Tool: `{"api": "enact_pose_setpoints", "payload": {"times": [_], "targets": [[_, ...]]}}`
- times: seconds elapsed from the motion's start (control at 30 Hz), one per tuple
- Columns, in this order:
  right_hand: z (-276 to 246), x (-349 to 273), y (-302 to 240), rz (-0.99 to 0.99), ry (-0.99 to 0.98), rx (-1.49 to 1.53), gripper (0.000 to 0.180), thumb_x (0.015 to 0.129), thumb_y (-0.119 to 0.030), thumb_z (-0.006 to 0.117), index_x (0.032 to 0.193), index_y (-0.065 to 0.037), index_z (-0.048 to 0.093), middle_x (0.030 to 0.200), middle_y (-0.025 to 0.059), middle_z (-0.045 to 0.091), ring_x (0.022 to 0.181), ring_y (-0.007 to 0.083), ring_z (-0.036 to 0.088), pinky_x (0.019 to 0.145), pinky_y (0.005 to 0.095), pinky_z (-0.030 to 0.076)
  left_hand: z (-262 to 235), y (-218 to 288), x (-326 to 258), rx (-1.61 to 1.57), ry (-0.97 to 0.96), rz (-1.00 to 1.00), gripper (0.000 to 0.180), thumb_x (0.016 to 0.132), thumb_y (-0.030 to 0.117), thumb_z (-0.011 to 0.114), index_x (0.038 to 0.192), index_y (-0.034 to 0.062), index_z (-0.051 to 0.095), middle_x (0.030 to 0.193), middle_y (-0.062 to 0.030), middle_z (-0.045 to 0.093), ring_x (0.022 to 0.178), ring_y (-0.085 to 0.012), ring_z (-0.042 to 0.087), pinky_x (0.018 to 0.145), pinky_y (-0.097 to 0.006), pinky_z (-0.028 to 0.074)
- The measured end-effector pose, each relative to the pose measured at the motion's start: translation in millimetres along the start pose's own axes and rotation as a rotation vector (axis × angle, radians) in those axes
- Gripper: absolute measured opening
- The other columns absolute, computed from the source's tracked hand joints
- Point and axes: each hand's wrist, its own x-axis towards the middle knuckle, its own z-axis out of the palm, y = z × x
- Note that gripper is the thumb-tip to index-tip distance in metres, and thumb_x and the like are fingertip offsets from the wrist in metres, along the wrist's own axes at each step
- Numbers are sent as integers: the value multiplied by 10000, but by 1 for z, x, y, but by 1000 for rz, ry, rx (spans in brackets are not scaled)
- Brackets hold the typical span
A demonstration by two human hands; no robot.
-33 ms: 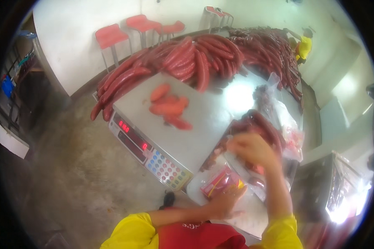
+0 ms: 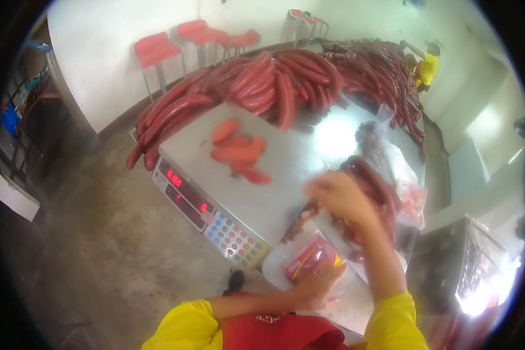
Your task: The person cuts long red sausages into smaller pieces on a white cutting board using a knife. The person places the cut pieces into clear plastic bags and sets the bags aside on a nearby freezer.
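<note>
My left hand (image 2: 321,286) lies flat with stretched fingers on a clear plastic package with a pink and yellow print (image 2: 312,259), at the near right of the table. My right hand (image 2: 341,198) is above the near right edge of a weighing scale (image 2: 186,201). Its fingers are curled and slightly blurred, and whatever they may hold is hidden. On the scale's metal plate lie several short orange-red sausage pieces (image 2: 239,151). Dark red sausages (image 2: 370,178) lie just right of my right hand. Small brown bits (image 2: 300,224) line the scale's near right side.
Long red sausages (image 2: 262,81) are heaped behind the scale, and thinner dark ones (image 2: 379,76) farther back. A clear plastic bag (image 2: 405,175) stands at the right of the table. Red stools (image 2: 156,51) line the wall. A person in yellow (image 2: 429,67) is at the far right.
My right hand has shifted a little left and away from me, toward the scale plate. The left hand and the sausage pieces have stayed in place.
</note>
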Motion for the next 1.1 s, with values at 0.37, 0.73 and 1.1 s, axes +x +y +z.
{"api": "enact_pose_setpoints", "payload": {"times": [0.37, 0.73, 1.1], "targets": [[117, 143, -96, -95, 120, -415, 300, 796, -219, 642, 1034, -36, 658, 1021, 191, 659, 1013, 358, 627, 896, 519, 465, -39, 15, 11, -84, -136, -53, 342, 759, 208, 653, 994, -35, 605, 925, -236, 633, 907, -377, 609, 826, -457, 462], [18, -162, 27, 242, 545, 546, 364, 847, -72, 699, 1172, 11, 557, 1020, 101, 636, 729, 117, 613, 537, 242, 493, 9, -5, 11, 500, -30, -13, 579, 933, 349, 493, 1340, -62, 459, 1380, -288, 452, 1327, -464, 370, 1115, -570, 229], [124, -221, 99, 689, 277, 732, 492, 848, -74, 613, 1324, -40, 494, 1003, 126, 663, 886, 235, 650, 729, 322, 526, 2, -4, 8, 167, 141, 125, 532, 974, 269, 483, 1404, -33, 400, 1392, -259, 457, 1327, -468, 370, 1117, -557, 225]]}}
